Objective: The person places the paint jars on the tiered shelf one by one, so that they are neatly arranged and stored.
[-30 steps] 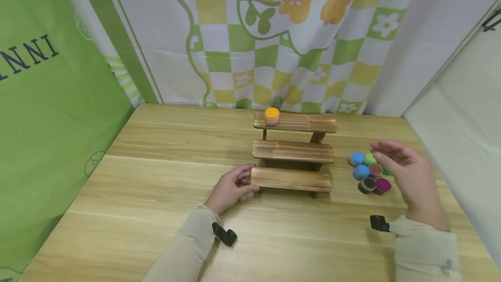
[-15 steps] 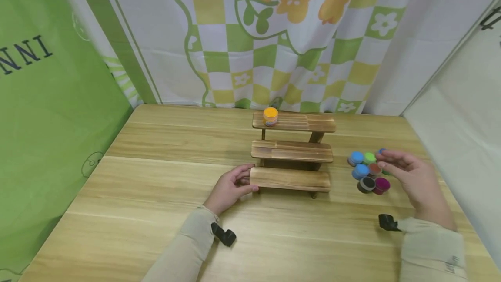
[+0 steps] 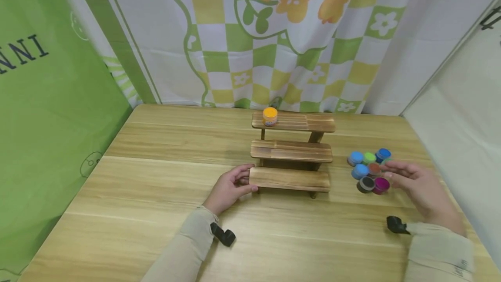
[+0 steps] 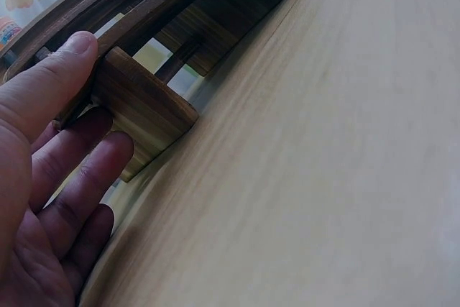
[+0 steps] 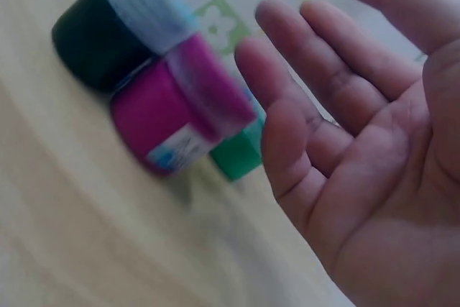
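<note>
A three-step wooden display shelf [image 3: 289, 179] stands on the table, an orange-lidded paint jar [image 3: 270, 117] on its top step. My left hand [image 3: 231, 188] holds the left end of the lowest step; in the left wrist view its thumb lies along the wood with the fingers below. My right hand [image 3: 419, 188] hovers at the right of a cluster of small paint jars, fingers loosely bent around nothing. Nearest it are a magenta jar [image 5: 176, 109], a black jar [image 3: 365, 184] and a brown-lidded jar [image 3: 374, 169]. A green jar [image 5: 237, 150] is partly hidden behind the magenta one.
Light blue jars [image 3: 355, 158], a lime-lidded jar [image 3: 369, 158] and a dark blue jar [image 3: 383, 155] make up the cluster's far side. A patterned curtain [image 3: 282, 55] hangs behind the wooden table [image 3: 176, 142]. A green cloth [image 3: 58, 112] borders the left.
My right hand has moved right and toward me, uncovering the dark blue jar at the back of the cluster. The left hand has stayed at the shelf's end.
</note>
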### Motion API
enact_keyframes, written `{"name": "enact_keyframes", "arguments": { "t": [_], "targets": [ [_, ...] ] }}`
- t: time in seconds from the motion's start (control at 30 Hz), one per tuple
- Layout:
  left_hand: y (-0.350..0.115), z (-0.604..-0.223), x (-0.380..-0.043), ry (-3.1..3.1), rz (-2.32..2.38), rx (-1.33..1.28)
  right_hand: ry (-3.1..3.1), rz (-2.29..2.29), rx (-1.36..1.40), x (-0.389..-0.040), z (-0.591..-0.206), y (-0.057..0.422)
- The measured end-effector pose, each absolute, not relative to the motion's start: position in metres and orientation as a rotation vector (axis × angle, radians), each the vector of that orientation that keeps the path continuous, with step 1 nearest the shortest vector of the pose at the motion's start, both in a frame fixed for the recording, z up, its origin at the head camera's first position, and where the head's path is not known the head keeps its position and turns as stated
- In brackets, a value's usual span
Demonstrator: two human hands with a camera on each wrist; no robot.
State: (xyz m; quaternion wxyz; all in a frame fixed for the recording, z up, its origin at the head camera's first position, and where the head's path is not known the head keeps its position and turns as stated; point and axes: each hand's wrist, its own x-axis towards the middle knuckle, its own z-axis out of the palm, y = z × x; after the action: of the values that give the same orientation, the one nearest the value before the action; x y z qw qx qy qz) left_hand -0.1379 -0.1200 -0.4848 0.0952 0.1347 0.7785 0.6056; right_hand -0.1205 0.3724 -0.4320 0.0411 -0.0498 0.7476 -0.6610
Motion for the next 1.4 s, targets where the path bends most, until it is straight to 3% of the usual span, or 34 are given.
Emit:
{"name": "enact_keyframes", "arguments": {
  "t": [0.23, 1.4],
  "targets": [
    [-0.121, -0.485, -0.138, 2.309, 1.798, 0.406, 1.918, -2.284, -0.280, -0.120, -0.450, 0.379],
    [-0.119, -0.482, -0.137, 2.329, 1.782, 0.401, 2.074, -1.903, -0.038, -0.116, -0.458, 0.394]
  ]
}}
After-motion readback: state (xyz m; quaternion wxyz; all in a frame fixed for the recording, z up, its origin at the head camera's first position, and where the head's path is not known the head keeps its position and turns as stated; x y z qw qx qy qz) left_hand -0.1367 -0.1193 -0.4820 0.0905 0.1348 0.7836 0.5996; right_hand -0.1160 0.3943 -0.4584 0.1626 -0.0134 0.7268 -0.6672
